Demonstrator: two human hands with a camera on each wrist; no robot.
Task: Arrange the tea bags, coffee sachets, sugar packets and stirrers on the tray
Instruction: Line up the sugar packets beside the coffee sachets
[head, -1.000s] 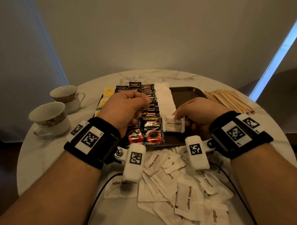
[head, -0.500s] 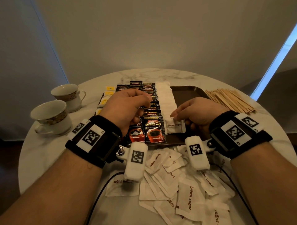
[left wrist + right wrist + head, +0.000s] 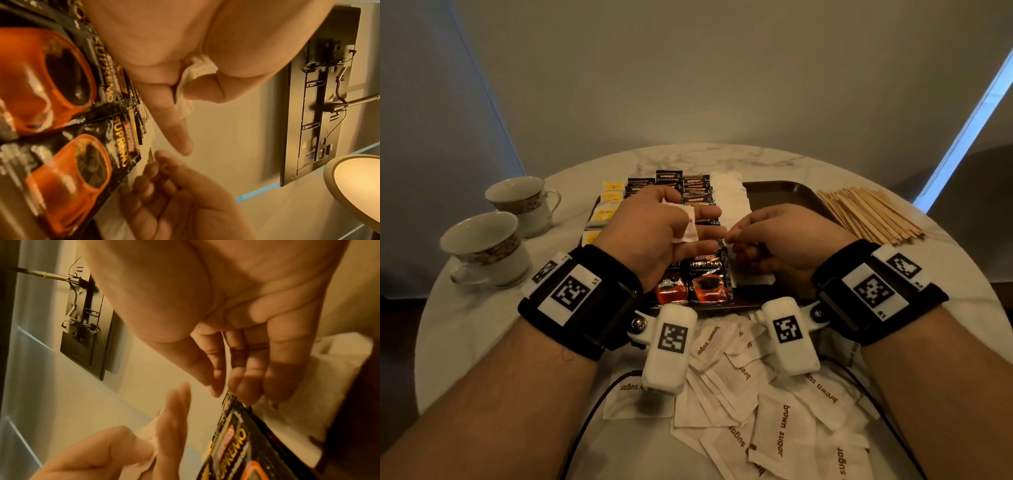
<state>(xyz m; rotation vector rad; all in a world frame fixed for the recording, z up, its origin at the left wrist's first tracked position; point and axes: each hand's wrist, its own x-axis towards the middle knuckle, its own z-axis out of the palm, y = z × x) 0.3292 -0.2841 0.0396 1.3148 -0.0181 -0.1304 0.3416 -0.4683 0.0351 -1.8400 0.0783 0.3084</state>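
My left hand (image 3: 698, 229) hovers over the coffee sachets (image 3: 709, 277) on the dark tray (image 3: 784, 192), pinching a few white sugar packets (image 3: 690, 231) between its thumb and outstretched fingers. The left wrist view shows the thumb pressing the packets (image 3: 185, 97) against the index finger. My right hand (image 3: 736, 241) holds nothing, and its relaxed fingertips almost meet those of the left hand. A row of sugar packets (image 3: 732, 195) runs along the tray beside the sachets. Yellow tea bags (image 3: 607, 205) lie at the tray's left. Wooden stirrers (image 3: 869, 216) lie on the table to the right.
A heap of loose brown sugar packets (image 3: 774, 411) covers the round marble table (image 3: 465, 342) in front of the tray. Two teacups (image 3: 482, 246) stand at the left. The tray's right part (image 3: 791, 202) is bare. Cables run from both wrist cameras across the near table.
My right hand has let go of the sugar packet at the near end of the row and moved left towards my left hand. The left hand's fingers have stretched out, showing its packets.
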